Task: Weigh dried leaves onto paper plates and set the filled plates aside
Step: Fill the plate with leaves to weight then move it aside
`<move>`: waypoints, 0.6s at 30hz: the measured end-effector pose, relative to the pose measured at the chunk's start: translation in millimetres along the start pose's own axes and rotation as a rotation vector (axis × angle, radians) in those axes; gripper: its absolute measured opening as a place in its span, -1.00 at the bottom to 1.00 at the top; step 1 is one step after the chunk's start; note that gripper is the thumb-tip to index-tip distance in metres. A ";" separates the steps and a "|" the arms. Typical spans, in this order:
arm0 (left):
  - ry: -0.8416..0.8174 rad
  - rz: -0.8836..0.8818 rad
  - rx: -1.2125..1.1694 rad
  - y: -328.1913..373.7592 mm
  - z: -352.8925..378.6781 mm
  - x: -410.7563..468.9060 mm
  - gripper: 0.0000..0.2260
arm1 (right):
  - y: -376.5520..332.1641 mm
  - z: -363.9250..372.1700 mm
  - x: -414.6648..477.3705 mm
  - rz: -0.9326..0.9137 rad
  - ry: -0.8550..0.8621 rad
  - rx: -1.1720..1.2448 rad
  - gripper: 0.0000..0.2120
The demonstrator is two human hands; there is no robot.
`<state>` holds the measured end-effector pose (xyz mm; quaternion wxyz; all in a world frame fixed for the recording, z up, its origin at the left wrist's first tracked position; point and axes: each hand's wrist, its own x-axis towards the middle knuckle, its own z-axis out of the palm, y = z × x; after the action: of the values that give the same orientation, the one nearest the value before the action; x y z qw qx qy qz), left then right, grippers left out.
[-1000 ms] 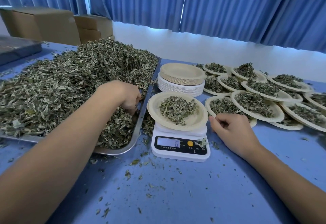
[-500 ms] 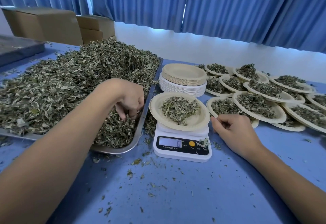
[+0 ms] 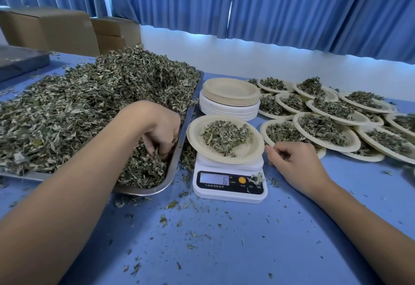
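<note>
My left grip (image 3: 160, 136) is down in the tray (image 3: 189, 114), fingers curled round a pinch of leaves (image 3: 89, 109). My right grip (image 3: 296, 163) rests loosely curled on the bench (image 3: 247, 239), holding nothing, just beside the scale (image 3: 229, 191). The plate (image 3: 247, 152) sits on it, part-filled.

On the left hand (image 3: 161, 132) the fingertips are sunk out of sight in the heap of dried green leaves (image 3: 89, 109), which buries most of the shallow steel tray (image 3: 143, 191); both run off the left edge. The right hand (image 3: 296, 165) curls over its palm, so I can't tell whether it pinches anything. Small print on the white digital scale (image 3: 229, 192) is unreadable. The outermost leaf-filled round paper plates (image 3: 391, 125) are cut off at right.
</note>
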<state>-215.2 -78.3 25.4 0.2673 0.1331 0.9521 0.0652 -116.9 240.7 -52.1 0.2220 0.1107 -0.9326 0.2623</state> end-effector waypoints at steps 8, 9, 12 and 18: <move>0.183 0.014 -0.211 -29.4 -30.4 -16.1 -0.81 | -1.6 -1.4 -0.2 0.009 -0.006 -0.006 -0.55; 0.225 0.032 -0.267 -32.9 -34.2 -18.8 -0.79 | -1.8 -1.4 -0.2 0.013 -0.010 -0.009 -0.55; 0.291 0.140 -0.501 -33.3 -39.7 -26.9 -0.78 | -3.1 -1.3 0.1 0.029 -0.014 -0.016 -0.55; 0.317 0.380 -0.900 11.3 -29.5 -29.4 -0.78 | -4.4 -2.3 -0.2 0.035 -0.021 -0.018 -0.55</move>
<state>-204.0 -77.5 67.1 0.1337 0.1641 0.8176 0.5354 -114.5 238.2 -48.4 0.2087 0.0950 -0.9389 0.2568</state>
